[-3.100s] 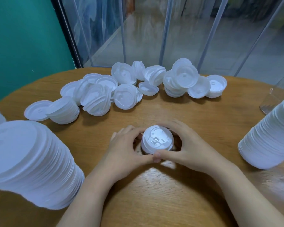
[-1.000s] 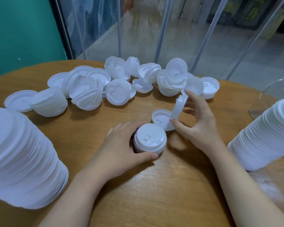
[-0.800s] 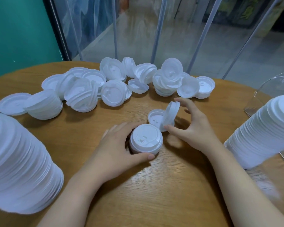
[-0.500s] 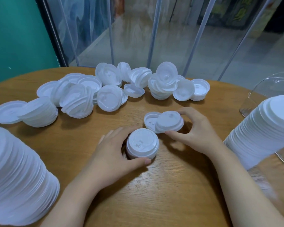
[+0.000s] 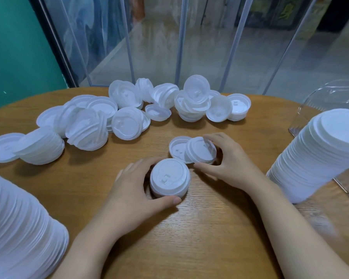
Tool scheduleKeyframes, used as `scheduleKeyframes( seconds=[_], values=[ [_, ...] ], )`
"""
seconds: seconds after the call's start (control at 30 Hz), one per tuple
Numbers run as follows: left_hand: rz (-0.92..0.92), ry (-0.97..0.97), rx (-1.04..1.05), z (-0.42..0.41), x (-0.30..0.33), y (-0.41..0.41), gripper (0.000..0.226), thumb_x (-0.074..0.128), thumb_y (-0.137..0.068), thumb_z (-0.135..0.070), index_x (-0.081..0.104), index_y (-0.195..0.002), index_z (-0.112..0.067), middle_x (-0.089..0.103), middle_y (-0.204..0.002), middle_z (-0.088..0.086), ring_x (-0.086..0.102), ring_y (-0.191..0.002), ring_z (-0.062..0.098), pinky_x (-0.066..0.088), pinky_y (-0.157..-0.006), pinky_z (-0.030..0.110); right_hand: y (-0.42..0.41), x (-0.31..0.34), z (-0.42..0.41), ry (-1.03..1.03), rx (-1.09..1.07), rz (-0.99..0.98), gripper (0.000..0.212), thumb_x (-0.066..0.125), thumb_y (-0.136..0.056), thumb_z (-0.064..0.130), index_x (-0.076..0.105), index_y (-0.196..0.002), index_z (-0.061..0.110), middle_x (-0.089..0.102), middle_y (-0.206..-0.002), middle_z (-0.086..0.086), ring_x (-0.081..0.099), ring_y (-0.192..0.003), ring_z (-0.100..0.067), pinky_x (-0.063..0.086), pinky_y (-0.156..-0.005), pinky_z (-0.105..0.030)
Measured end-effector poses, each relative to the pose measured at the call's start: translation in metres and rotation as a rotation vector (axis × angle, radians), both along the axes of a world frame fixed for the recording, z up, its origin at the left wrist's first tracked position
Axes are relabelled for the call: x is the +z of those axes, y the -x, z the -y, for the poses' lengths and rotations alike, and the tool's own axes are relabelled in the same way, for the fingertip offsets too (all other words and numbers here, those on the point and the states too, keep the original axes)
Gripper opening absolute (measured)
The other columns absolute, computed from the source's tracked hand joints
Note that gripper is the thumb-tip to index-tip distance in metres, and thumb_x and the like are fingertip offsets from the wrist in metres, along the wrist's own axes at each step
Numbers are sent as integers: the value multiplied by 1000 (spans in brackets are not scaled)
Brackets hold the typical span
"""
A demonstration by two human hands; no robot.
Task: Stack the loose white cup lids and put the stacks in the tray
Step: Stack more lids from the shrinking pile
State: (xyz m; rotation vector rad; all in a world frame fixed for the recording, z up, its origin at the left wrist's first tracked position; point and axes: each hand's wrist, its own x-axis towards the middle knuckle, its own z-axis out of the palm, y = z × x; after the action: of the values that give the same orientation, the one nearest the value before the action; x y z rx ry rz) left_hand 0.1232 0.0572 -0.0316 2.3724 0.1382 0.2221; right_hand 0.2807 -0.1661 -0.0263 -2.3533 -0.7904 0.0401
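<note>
A short stack of white lids stands on the round wooden table in front of me. My left hand curls round its left side, thumb at the front. My right hand pinches a single lid dome-up, just right of and behind the stack. Partly under that lid lies another lid, upside down. Several loose lids are heaped across the far half of the table.
A tall leaning lid stack stands at the right, in front of a clear plastic tray. Another tall stack fills the near left. Glass panels and a green wall stand beyond the table's far edge.
My right hand fetched a lid from the far pile, turned it from on edge to dome-up and brought it down beside the stack. My left hand kept its hold on the stack.
</note>
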Motion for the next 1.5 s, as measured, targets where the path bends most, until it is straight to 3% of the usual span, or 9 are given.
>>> scheduleKeyframes(
  seconds=[0.17,0.23,0.4,0.6,0.73,1.0,1.2,1.33,1.5],
  values=[
    [-43,37,34,-2,-3,2,92,82,-48,-77,42,-129,-64,50,-123,-37,39,-120,-10,33,-96,17,0,1,0,-33,-16,-62,77,89,-74,46,55,-141,28,54,-133,21,46,-121,5,32,-96,-3],
    [-41,41,36,-3,-5,3,93,78,-47,-80,44,-131,-61,52,-123,-34,42,-119,-7,37,-98,21,1,4,-1,-119,-34,-61,77,91,-71,46,58,-138,28,59,-133,18,50,-120,4,32,-93,1],
    [-36,56,41,-3,-6,3,86,80,-50,-79,47,-127,-58,57,-121,-29,47,-118,-2,43,-100,28,19,21,-11,-365,74,-69,76,87,-57,59,65,-126,35,67,-119,18,60,-117,-6,44,-93,-15],
    [-45,50,45,-4,-7,2,81,79,-50,-78,50,-122,-56,57,-118,-27,47,-116,-1,45,-100,30,35,18,-19,-295,267,-169,74,94,-66,45,64,-132,31,61,-132,18,56,-123,-7,43,-89,-7],
    [-42,47,44,-3,-5,2,80,79,-51,-78,51,-122,-55,58,-117,-29,46,-114,-4,45,-100,31,38,18,-19,-199,272,-189,80,88,-64,54,59,-138,42,59,-136,23,56,-123,-5,42,-95,-11],
    [-37,45,55,0,0,2,74,86,-52,-69,54,-117,-52,58,-113,-31,43,-111,-12,42,-100,28,45,19,-25,-157,289,-261,80,97,-63,27,60,-134,33,64,-129,18,59,-116,7,41,-94,-6],
    [-65,76,58,0,1,2,76,85,-50,-70,54,-117,-53,57,-114,-31,43,-113,-11,42,-101,29,46,20,-27,-165,312,-269,72,92,-67,39,62,-132,36,64,-126,28,58,-119,6,42,-96,-8],
    [-74,79,53,0,2,2,77,86,-51,-68,55,-120,-51,58,-114,-30,45,-113,-8,43,-102,31,46,16,-27,-156,304,-221,62,89,-78,31,62,-134,33,63,-128,25,58,-120,4,43,-99,-11],
    [-71,65,49,0,1,2,88,82,-49,-75,49,-128,-56,57,-120,-31,45,-116,-5,42,-105,32,46,14,-27,-148,315,-229,67,91,-72,43,61,-132,40,63,-125,26,59,-114,4,43,-95,-11]
  ],
)
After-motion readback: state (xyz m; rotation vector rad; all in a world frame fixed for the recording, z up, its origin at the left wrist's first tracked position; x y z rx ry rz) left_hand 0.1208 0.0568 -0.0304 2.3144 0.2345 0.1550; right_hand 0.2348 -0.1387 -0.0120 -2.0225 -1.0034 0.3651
